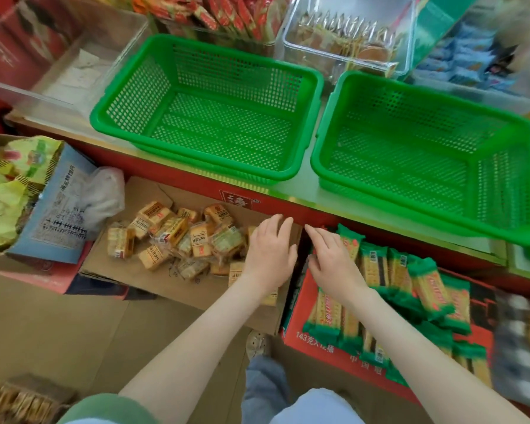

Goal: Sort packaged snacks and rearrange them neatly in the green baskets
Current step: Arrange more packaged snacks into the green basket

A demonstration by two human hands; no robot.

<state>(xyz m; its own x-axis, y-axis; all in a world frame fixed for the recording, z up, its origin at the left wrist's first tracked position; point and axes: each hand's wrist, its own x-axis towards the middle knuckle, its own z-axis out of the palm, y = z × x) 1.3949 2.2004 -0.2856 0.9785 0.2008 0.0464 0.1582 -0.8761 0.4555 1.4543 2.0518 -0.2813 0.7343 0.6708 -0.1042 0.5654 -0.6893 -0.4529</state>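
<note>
Two green baskets stand side by side on the shelf, the left basket (129,96) and the right basket (334,142), both with nothing inside. Below them a cardboard box (129,270) holds several small yellow-orange snack packs (172,231). To its right a red carton (318,341) holds several long green-ended cracker packs (426,289). My left hand (271,255) hovers flat over the right end of the cardboard box, fingers straight, holding nothing. My right hand (331,258) reaches over the left edge of the red carton, fingers spread and relaxed, gripping nothing.
Clear plastic bins (291,41) with other snacks stand behind the baskets. A blue box (62,215) with yellow-green bags (0,203) sits at the left, with a crumpled clear bag beside it. A tray of packs (19,402) lies at bottom left on the brown floor.
</note>
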